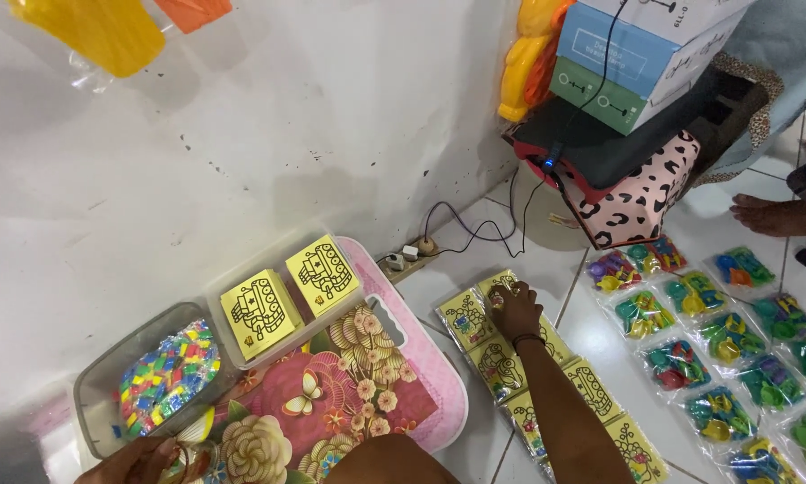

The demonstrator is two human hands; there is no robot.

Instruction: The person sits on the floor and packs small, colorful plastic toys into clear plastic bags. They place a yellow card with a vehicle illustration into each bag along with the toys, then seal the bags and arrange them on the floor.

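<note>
My right hand (pixel 513 310) reaches out over the white tiled floor and presses on a yellow printed card in a clear bag (pixel 501 283), at the far end of a row of several such bagged cards (pixel 591 387). My left hand (pixel 132 462) sits at the bottom left edge, holding a small clear bag (pixel 190 437) with something pale in it, next to a clear tub of small multicoloured pieces (pixel 165 371). Two stacks of yellow cards (pixel 288 291) stand in a clear tray against the wall.
A flowered pink lap tray (pixel 421 376) lies between my arms. Several bags of coloured plastic toys (pixel 703 345) cover the floor at right. A power strip with cables (pixel 412 254), stacked boxes (pixel 631 58) on a spotted bag, and another person's foot (pixel 775 215) are beyond.
</note>
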